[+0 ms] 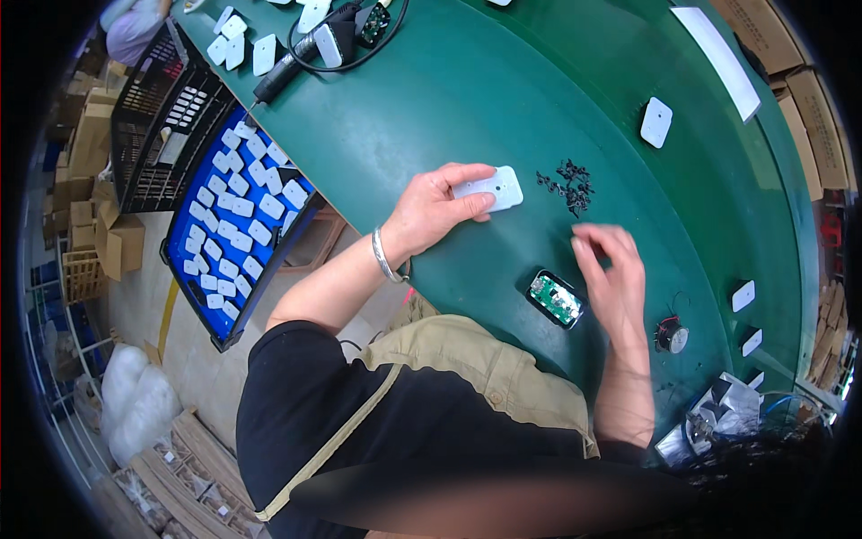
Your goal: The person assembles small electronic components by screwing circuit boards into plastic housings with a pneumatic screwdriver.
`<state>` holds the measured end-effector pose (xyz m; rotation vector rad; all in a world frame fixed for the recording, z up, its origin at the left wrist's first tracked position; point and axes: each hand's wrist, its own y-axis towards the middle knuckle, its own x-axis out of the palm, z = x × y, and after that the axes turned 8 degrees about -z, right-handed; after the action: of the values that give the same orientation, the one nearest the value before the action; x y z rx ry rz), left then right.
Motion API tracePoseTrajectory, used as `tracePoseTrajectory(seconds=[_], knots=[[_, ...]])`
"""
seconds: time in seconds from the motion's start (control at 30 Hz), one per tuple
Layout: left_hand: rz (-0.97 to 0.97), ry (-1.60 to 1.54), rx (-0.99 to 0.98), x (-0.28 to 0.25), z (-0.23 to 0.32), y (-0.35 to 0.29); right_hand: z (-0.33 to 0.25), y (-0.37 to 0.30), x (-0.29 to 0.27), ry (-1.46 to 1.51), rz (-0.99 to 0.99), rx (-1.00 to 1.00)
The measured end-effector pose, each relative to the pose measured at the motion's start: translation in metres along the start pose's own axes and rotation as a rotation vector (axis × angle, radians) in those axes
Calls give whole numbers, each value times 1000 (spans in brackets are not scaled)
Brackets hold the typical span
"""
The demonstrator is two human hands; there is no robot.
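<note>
My left hand (440,208) grips a white rounded-rectangular cover (508,187) with small holes, thumb on top and fingers around its edge. Just right of it lies a loose pile of small black pieces (575,187), too small to name surely. My right hand (615,269) hovers close below that pile, thumb and forefinger drawn together. Whatever sits between those fingertips, if anything, is too small to make out. Beside the right hand, a black-rimmed open housing (557,299) with a green circuit board inside rests on the green table (431,117).
A blue-lined black crate (235,220) full of white covers stands left of the table. At the far left edge lie a black cylindrical tool (280,79) with a cable and several housings. A belt (620,54) carries scattered housings; a small round part (672,335) and a metal fixture (714,418) sit right.
</note>
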<state>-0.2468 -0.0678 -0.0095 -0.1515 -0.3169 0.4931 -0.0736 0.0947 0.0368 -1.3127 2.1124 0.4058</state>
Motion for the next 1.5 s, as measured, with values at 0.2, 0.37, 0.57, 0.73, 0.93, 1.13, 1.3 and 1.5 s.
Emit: tracePoseTrajectory(seconds=[0.2,0.37,0.57,0.73,0.93,1.13,1.3,1.5], knots=[[-70,20,64,7,-12,-2,14,61,27,-355,7,-177],[-76,50,73,8,-6,-5,16,71,40,-398,-16,-144],[-106,-40,54,11,-11,-5,13,72,37,-376,32,-213],[-168,-179,-25,15,-9,-8,-11,40,20,98,-39,-183],[-274,-265,-61,33,-7,-12,-7,11,12,211,-60,-231],[-309,-322,-162,42,2,-19,-2,0,7,56,-79,-336],[-351,-355,-157,46,4,-23,-3,-4,4,-51,-109,-417],[-386,-330,-200,49,2,-26,-15,-7,-5,-284,-127,-466]])
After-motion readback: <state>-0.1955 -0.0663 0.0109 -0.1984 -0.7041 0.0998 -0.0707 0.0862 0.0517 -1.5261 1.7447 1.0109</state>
